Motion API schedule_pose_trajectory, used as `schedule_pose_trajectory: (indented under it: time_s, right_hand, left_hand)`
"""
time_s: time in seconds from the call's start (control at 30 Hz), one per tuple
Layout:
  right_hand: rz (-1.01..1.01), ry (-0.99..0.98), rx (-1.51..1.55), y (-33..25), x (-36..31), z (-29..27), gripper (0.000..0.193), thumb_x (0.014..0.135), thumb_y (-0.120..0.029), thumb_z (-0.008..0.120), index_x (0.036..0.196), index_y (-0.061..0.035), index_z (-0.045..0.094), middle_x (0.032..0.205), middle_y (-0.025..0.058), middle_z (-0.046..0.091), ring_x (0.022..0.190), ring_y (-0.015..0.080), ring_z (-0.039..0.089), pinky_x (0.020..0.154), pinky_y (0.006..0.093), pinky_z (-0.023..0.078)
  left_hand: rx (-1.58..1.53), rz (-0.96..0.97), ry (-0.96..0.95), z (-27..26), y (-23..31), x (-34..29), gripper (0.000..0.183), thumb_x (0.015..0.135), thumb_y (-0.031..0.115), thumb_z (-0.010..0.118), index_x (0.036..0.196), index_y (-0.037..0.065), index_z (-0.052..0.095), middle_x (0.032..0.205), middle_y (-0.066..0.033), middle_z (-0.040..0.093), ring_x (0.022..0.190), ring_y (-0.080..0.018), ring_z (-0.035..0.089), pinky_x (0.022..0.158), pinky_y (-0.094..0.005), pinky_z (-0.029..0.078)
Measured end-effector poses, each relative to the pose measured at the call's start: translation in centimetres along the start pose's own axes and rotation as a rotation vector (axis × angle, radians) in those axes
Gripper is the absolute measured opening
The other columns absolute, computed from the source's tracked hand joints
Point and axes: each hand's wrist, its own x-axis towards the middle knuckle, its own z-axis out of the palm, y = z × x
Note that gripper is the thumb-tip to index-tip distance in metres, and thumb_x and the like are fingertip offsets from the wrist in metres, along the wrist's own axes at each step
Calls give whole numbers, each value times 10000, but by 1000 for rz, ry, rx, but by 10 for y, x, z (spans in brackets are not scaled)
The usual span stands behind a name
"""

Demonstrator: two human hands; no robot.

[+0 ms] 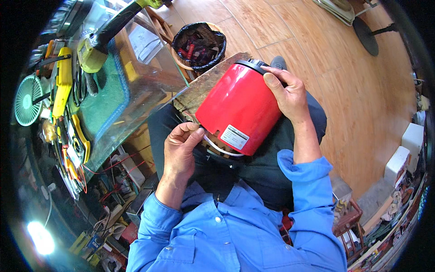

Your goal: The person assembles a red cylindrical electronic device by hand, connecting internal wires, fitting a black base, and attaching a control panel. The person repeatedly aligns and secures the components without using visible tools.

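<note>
A red blender-like motor base (242, 102) lies tilted on its side over my lap and a wooden board (192, 97). Its black end with a toothed rim points away from me, and a pale label sits near its open end. My right hand (286, 90) grips the black rim, thumb on the near side. A white power cord (222, 148) comes out of the open end. With thumb and fingers pinched, my left hand (181, 147) holds this cord beside the notch in the red shell. The inside of the housing is hidden from me.
To the left, a glass-topped table (108, 109) carries a yellow-green cordless tool (93, 52), pliers (80, 138) and a small green fan (29, 100). Beyond the board stands a bin lined with a black bag (199, 45). Boxes (398, 163) and scrap line the right wall.
</note>
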Motion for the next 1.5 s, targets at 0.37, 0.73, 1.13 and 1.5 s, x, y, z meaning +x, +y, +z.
schedule_pose_trajectory:
  time_s: [0.37,0.73,1.13,1.5]
  right_hand:
    - [44,3,-11,-3,-2,-1,411,1104,-346,837,1328,-2,845,1150,72,840,1066,127,743,975,292,579]
    - [45,-26,25,-3,-2,2,408,1102,-341,841,1318,5,845,1126,62,827,1046,118,733,953,281,574]
    - [-6,-24,5,-4,-2,5,405,1113,-362,824,1311,-9,852,1113,64,823,1039,131,737,945,287,575]
    - [20,-14,-36,-3,-3,4,411,1117,-357,822,1318,0,851,1043,10,830,996,89,714,909,275,580]
  left_hand:
    - [664,75,92,-1,9,-7,203,1054,92,779,1207,-38,806,1036,-45,825,929,-97,745,861,-283,603]
    - [842,1,-19,5,27,-3,218,998,159,831,1078,-42,858,936,-87,839,876,-131,752,818,-331,604]
    - [1002,206,0,8,20,5,209,986,154,840,1072,-36,855,920,-104,807,891,-168,739,848,-344,582]
    - [868,133,-83,-1,15,6,176,993,115,813,1058,-48,826,893,-65,811,826,-101,721,751,-311,577]
